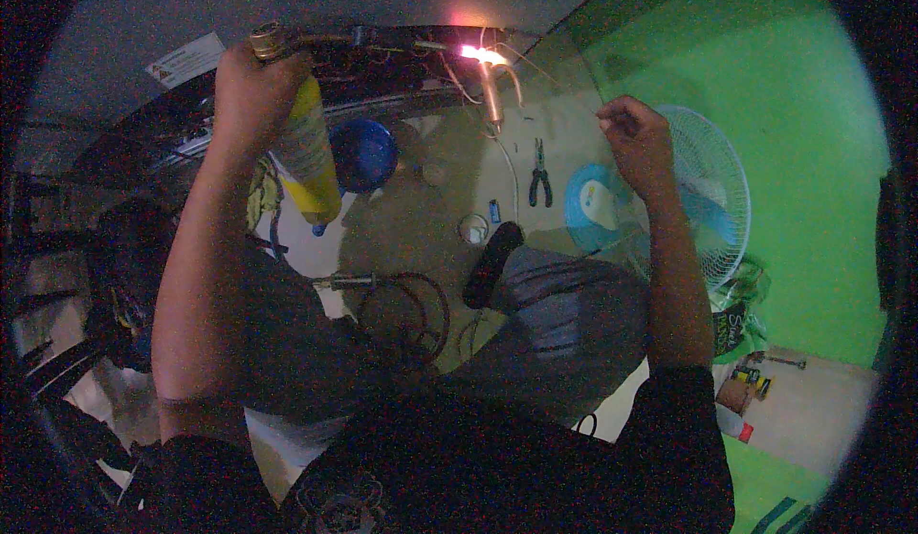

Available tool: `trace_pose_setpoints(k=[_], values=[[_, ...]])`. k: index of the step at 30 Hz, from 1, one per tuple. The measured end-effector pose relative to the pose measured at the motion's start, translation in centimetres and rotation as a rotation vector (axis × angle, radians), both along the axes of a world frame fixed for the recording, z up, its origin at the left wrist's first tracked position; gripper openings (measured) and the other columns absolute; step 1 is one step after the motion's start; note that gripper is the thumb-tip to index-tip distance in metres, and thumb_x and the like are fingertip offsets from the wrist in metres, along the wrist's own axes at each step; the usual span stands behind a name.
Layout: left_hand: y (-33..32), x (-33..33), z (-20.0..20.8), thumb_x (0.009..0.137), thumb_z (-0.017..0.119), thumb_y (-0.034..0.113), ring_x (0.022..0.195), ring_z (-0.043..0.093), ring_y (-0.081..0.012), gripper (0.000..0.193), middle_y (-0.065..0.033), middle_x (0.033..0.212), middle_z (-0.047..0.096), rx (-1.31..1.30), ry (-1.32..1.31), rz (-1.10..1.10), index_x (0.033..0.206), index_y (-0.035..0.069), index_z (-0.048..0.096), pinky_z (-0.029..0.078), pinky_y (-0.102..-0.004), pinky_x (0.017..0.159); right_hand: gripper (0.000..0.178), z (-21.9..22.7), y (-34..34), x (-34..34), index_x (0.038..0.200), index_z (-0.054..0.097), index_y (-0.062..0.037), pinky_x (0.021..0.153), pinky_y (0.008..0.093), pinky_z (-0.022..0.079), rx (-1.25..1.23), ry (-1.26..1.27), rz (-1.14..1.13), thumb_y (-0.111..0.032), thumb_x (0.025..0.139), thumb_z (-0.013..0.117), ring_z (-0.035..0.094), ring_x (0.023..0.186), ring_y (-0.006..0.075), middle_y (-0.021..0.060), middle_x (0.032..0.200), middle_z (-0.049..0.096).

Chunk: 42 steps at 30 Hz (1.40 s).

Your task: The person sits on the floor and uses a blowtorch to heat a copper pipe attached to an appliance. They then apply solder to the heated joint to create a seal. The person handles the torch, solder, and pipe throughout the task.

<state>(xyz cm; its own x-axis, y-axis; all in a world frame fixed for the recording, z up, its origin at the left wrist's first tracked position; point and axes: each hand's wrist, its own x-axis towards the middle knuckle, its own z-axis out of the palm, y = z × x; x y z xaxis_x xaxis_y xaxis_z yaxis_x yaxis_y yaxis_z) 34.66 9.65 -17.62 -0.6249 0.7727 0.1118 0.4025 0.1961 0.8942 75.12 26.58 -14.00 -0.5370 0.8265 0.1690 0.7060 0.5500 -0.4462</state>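
Observation:
My left hand [251,89] is wrapped round the top of a torch with a yellow gas cylinder [311,156], which hangs tilted below my fist. Its burner tube [330,40] points right, toward a copper cylinder with thin pipes [491,94]. A bright pinkish-white flame glow [484,55] covers the upper end of that copper part. My right hand [633,128] is raised to the right, its fingers pinched on a thin rod [550,77] that slants up left toward the glow. The rod's tip is lost in the glare.
Behind the copper part is an appliance's dark open compartment [382,70]. On the floor lie pliers [540,173], a blue bowl [365,155], a roll of tape [472,229] and a coiled hose [445,314]. A white fan [712,199] stands right, against the green wall [803,152].

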Motion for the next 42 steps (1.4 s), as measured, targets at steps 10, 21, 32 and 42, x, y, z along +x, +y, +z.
trace_pose_setpoints(k=[10, 21, 32, 42], values=[[0.1, 0.1, 0.0, 0.077, 0.071, 0.018, 0.074, 0.069, -0.0216, 0.026, -0.0128, 0.083, 0.072, 0.003, 0.071, 0.017, 0.095, -0.001, 0.070, 0.054, -0.0367, 0.068, 0.011, -0.1, -0.1, -0.9, 0.095, 0.066, -0.0023, 0.082, 0.0339, 0.054, 0.004, -0.041, -0.011, -0.001, 0.084, 0.066, 0.069, 0.087, 0.0211, 0.0107, 0.092, 0.070], [-0.1, 0.6, 0.7, 0.078, 0.070, 0.016, 0.075, 0.069, -0.0209, 0.023, -0.0114, 0.084, 0.072, -0.032, 0.017, 0.014, 0.096, 0.002, 0.072, 0.054, -0.0356, 0.068, 0.012, 0.2, -0.4, -2.0, 0.097, 0.066, -0.0016, 0.081, 0.0321, 0.054, 0.017, -0.020, -0.002, 0.000, 0.085, 0.064, 0.068, 0.088, 0.0189, 0.0091, 0.091, 0.069], [0.1, 0.1, 0.2, 0.077, 0.070, 0.018, 0.073, 0.070, -0.0207, 0.023, -0.0123, 0.081, 0.072, -0.023, 0.071, -0.005, 0.093, 0.001, 0.072, 0.054, -0.0360, 0.067, 0.013, 1.1, 0.0, -1.2, 0.096, 0.065, -0.0019, 0.082, 0.0318, 0.053, 0.036, -0.086, -0.043, 0.000, 0.084, 0.065, 0.068, 0.087, 0.0189, 0.0089, 0.092, 0.069], [0.3, -0.5, 0.1, 0.077, 0.071, 0.021, 0.073, 0.070, -0.0230, 0.026, -0.0141, 0.080, 0.071, -0.072, 0.053, -0.014, 0.093, 0.000, 0.072, 0.054, -0.0381, 0.067, 0.012, 1.1, -0.1, -1.2, 0.096, 0.065, -0.0016, 0.082, 0.0310, 0.053, -0.003, -0.052, -0.059, 0.000, 0.084, 0.065, 0.067, 0.087, 0.0180, 0.0092, 0.091, 0.069]])
